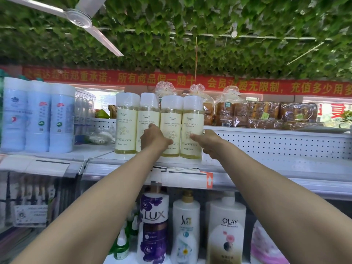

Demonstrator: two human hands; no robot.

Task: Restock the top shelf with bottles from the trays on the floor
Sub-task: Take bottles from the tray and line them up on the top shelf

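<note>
Four clear Camellia Amino Acid Fragrance bottles (pixel 148 124) upright in a touching row at the front of the top shelf (pixel 266 161), each full almost to its white cap with pale yellow liquid: probably heavy, rigid, slick-walled, best taken round the lower body. Left hand (pixel 154 139) curled round the second bottle (pixel 145 119), fingers going between it and the third; right hand (pixel 206 142) wrapped on the rightmost bottle (pixel 192 119), thumb across its label. Trays on the floor out of view.
</note>
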